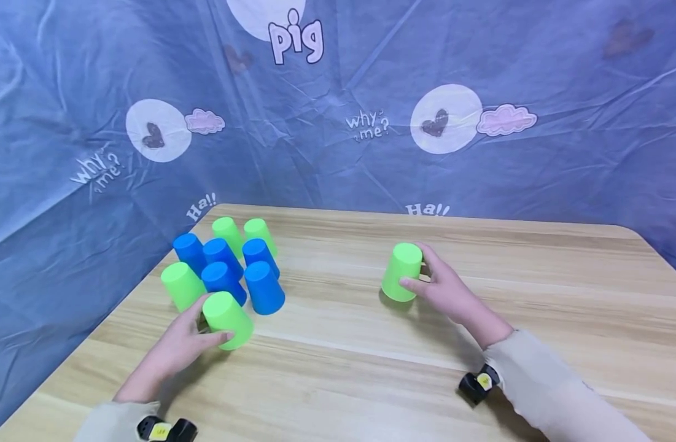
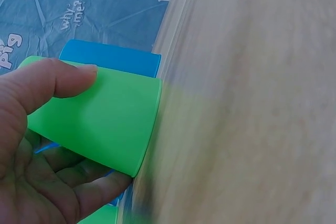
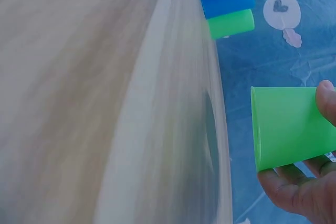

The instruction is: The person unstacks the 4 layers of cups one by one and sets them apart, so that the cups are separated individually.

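My left hand [image 1: 177, 344] grips an upside-down green cup [image 1: 229, 322] at the near side of a cluster of cups, thumb on one side and fingers round the other. In the left wrist view the thumb presses the wall of this cup [image 2: 100, 114]. Farther right, my right hand [image 1: 445, 285] holds another inverted green cup [image 1: 402, 273] between thumb and fingers. A gap shows between its rim and the tabletop in the right wrist view, where the cup [image 3: 289, 127] hangs over its shadow.
Several blue cups [image 1: 264, 288] stand upside down in the cluster on the left. One green cup [image 1: 183, 287] is at its left edge, and two more green cups [image 1: 226, 233] are at the back. A blue printed cloth [image 1: 326, 153] hangs behind the wooden table [image 1: 338, 380].
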### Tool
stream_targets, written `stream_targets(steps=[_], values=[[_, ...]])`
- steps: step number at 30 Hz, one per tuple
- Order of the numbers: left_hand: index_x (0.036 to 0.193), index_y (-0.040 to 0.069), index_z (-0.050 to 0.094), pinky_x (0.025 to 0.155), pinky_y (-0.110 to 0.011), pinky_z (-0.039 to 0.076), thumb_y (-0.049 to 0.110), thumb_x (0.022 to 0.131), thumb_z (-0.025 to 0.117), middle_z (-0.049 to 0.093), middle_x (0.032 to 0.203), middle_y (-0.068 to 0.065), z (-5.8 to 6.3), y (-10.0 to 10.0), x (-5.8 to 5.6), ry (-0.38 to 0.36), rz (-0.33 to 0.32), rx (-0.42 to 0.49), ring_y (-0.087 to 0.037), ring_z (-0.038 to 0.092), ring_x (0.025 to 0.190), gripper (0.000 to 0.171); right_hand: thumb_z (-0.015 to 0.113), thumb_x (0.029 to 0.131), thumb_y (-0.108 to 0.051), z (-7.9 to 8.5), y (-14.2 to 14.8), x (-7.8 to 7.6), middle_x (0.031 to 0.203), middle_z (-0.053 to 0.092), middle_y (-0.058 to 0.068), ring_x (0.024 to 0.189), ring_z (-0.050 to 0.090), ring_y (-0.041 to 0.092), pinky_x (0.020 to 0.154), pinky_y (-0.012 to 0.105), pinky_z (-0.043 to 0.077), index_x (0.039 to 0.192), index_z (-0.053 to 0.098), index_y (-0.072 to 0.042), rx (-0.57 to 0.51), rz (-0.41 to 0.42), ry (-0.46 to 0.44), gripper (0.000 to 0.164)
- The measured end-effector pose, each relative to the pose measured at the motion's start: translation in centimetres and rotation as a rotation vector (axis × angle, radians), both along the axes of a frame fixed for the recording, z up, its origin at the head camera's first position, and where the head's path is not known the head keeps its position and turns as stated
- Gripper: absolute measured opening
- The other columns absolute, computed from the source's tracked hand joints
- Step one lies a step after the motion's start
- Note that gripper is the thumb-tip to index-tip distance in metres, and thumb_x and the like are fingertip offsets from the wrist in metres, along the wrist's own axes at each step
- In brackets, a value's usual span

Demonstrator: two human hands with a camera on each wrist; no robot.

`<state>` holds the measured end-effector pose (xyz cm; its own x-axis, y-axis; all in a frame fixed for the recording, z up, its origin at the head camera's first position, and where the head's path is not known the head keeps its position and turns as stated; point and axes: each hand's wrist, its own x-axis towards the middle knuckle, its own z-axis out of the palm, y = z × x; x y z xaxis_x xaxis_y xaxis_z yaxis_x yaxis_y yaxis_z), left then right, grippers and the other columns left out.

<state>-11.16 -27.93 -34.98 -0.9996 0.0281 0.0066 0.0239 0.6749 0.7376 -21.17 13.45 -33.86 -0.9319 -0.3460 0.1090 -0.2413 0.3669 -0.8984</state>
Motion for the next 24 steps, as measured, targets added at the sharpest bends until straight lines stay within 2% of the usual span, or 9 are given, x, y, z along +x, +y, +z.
stream_targets(steps=[7,15,24], values=[[0.137,0.002,0.034,0.094,-0.057,0.04,0.019,0.08,0.072,0.052,0.124,-0.02,0.0,-0.2,0.1,-0.001,-0.001,0.017,-0.036,0.049,0.114,0.07,0.065,0.086,-0.014,0.0,-2.2,-1.1,0.134,0.045,0.018,0.124,0.042,0.041,0.098,0.054,0.039,0.141,0.03,-0.012,0.014,-0.012,0.002,0.066],[0.137,0.003,0.034,0.096,-0.06,0.037,0.019,0.081,0.071,0.051,0.126,-0.02,-0.2,0.0,0.0,0.006,-0.014,0.014,-0.039,0.047,0.117,0.069,0.066,0.084,-0.01,0.4,-5.1,-2.3,0.133,0.046,0.018,0.122,0.045,0.039,0.099,0.05,0.041,0.14,0.032,-0.012,0.004,-0.007,-0.011,0.065],[0.138,0.003,0.033,0.096,-0.062,0.034,0.019,0.08,0.071,0.05,0.127,-0.021,0.0,-0.1,-0.2,0.014,-0.019,0.015,-0.04,0.044,0.119,0.071,0.068,0.083,-0.013,0.5,-9.0,-3.7,0.136,0.046,0.014,0.123,0.045,0.036,0.101,0.047,0.04,0.141,0.032,-0.014,0.014,-0.008,-0.016,0.069]])
